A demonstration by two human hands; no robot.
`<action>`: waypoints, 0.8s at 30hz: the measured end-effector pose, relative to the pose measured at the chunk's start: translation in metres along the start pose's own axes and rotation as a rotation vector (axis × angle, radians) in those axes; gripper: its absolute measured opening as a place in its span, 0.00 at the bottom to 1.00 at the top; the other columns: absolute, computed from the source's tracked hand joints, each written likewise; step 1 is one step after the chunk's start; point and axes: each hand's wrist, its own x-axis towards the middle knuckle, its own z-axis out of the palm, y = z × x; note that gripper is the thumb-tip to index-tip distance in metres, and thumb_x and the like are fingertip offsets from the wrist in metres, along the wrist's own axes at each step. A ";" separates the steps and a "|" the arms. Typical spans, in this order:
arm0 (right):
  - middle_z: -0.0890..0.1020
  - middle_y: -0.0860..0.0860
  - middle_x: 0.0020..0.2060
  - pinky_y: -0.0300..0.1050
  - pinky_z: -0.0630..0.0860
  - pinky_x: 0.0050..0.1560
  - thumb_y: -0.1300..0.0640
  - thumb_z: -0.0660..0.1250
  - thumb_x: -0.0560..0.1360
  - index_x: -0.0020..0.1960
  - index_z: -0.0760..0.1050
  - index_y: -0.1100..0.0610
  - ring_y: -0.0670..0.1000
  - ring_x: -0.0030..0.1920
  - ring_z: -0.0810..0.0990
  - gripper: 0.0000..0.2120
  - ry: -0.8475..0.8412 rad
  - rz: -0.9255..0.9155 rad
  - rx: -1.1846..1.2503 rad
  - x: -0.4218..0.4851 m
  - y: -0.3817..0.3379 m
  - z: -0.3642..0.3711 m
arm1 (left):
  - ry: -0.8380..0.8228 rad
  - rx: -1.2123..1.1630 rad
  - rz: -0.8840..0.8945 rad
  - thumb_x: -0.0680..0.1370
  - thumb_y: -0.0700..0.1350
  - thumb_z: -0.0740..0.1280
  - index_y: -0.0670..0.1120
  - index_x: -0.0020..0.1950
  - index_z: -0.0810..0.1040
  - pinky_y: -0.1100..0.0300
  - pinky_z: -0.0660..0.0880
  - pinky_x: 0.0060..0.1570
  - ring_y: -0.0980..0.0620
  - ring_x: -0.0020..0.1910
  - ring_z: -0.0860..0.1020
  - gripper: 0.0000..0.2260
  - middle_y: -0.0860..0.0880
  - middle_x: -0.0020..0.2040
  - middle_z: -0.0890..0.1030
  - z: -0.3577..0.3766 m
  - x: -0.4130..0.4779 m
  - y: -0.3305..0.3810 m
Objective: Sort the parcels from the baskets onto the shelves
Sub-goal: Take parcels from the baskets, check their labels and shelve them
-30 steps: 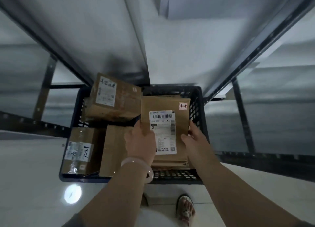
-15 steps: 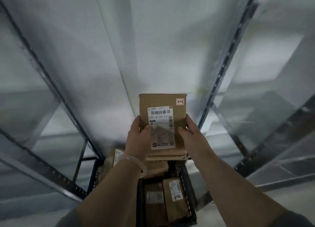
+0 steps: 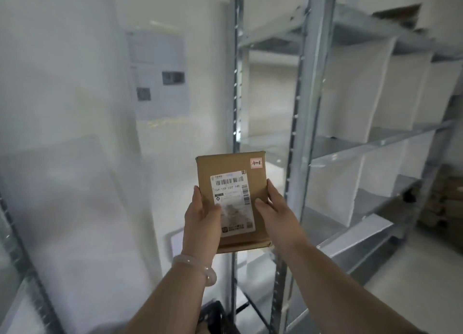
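A flat brown cardboard parcel (image 3: pixel 231 173) with a white barcode label and a small red sticker is held up at chest height, label facing me. My left hand (image 3: pixel 201 219) grips its left edge, thumb on the label. My right hand (image 3: pixel 276 212) grips its right edge, thumb on the front face. A grey metal shelf rack (image 3: pixel 304 123) stands right behind and to the right of the parcel. Only a dark corner of the basket (image 3: pixel 215 313) shows at the bottom, between my forearms.
White divider panels (image 3: pixel 350 93) split the rack's shelves into bays. Brown boxes (image 3: pixel 446 203) are stacked low at the far right. A white wall with a taped paper sheet (image 3: pixel 160 75) fills the left. Another rack's post (image 3: pixel 30 273) crosses the lower left.
Both hands have lifted the parcel out of the basket and up in front of the rack. My view has swung from the basket up to the shelves.
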 end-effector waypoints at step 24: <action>0.77 0.43 0.61 0.47 0.74 0.55 0.53 0.56 0.83 0.72 0.62 0.38 0.52 0.61 0.77 0.20 0.165 -0.207 0.085 0.077 -0.024 -0.350 | -0.259 -0.034 0.253 0.71 0.57 0.61 0.66 0.71 0.64 0.52 0.78 0.59 0.52 0.63 0.75 0.28 0.56 0.66 0.74 0.347 0.008 0.099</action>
